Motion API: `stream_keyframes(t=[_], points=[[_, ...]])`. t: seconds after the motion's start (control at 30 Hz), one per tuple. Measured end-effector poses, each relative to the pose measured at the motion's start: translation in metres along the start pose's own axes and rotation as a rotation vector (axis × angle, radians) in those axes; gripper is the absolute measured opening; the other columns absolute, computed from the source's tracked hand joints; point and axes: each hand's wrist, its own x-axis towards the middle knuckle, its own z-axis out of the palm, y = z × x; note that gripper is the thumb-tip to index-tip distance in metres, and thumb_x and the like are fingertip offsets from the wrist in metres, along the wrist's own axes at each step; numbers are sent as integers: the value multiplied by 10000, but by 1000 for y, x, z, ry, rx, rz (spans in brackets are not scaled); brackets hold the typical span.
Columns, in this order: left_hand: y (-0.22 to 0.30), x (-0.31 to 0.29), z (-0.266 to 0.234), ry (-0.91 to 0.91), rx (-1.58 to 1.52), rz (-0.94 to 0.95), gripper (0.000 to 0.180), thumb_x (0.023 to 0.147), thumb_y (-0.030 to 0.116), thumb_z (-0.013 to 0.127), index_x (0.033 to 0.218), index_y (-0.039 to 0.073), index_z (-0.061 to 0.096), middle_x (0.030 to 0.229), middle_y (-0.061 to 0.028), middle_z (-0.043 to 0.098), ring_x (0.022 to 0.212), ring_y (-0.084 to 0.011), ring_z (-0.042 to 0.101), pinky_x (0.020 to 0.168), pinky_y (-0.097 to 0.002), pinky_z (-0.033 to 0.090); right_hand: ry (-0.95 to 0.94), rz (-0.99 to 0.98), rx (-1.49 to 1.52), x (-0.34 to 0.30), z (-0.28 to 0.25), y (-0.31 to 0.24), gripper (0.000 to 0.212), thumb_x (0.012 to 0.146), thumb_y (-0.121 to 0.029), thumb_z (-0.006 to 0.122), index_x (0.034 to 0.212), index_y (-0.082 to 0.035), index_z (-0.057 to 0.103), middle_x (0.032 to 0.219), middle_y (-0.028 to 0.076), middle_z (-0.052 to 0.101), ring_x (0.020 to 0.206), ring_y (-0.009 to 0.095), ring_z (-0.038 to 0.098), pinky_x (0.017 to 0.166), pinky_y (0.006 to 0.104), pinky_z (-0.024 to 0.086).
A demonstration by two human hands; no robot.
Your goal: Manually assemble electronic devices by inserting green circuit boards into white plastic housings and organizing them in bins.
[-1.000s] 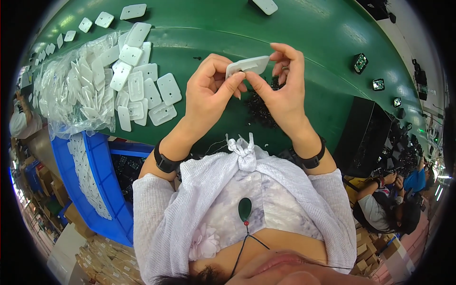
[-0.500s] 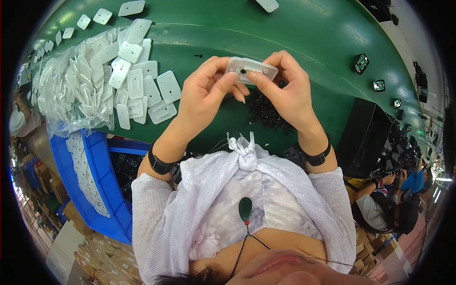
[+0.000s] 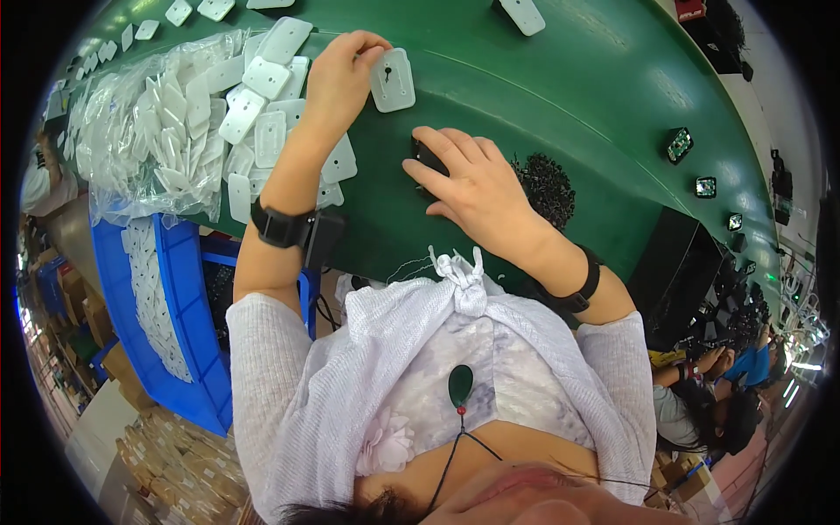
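At the far side of the work surface, my left hand (image 3: 343, 80) pinches the upper edge of a white plastic cover (image 3: 393, 84). This cover has rounded corners, a raised rim and a small black piece near its middle. My right hand (image 3: 477, 179) is lower and farther right, its fingers curled over a black block-like part (image 3: 430, 157). Most of that part is hidden under the fingers. Just right of that hand lies a heap of small black pieces (image 3: 547, 192). Loose white covers (image 3: 268, 77) are piled left of my left forearm.
A clear plastic bag (image 3: 149, 144) full of white covers lies left on the green table (image 3: 385, 223). Below it stands a blue bin (image 3: 194, 306). At the right are a black box (image 3: 669, 262) and several dark housings with circuit boards (image 3: 678, 144). Other people sit farther off.
Both hands held a white cover together before. The left hand has moved away and leftward with a cover, while the right has let go and come down over the black part.
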Motion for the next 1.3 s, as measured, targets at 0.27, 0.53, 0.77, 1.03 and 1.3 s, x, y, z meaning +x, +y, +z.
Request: stream_keyframes(t=[0.27,0.53,0.77,1.03,1.3], points=[[-13,7,21,22,406,377,143,879,212,619,970,107,656,910,-108,583,807,-329,601,672,-398,500,92,181,287,-1,6,18,468,658,-37,747,1097,-82,589,1328,154,447,1122,327,497,921,409,451],[8,-44,33,159,792,420,544,770,334,738,1162,19,530,977,-134,540,888,-302,556,692,-383,490,3,44,-343,2,-23,56,514,711,19,591,1215,-80,575,1416,56,448,1184,286,487,960,384,432],[5,-54,35,116,726,420,621,749,180,737,1281,15,463,1139,-122,546,1038,-303,512,845,-398,439,240,113,151,4,-23,61,469,800,-85,663,1253,-72,544,1300,90,539,1147,308,512,983,394,409],[0,-62,23,-25,676,591,637,759,-14,637,1358,78,440,1270,-104,529,1212,-299,462,959,-427,400,70,261,137,1,-31,77,372,767,-22,683,1125,-62,589,1160,95,584,1058,291,549,871,379,464],[1,-61,17,-76,462,475,608,736,-59,617,1316,84,502,1242,-75,562,1172,-281,496,980,-426,394,151,146,-83,-6,-33,67,358,751,-74,718,1088,-60,597,1152,102,587,1056,296,546,862,375,475]])
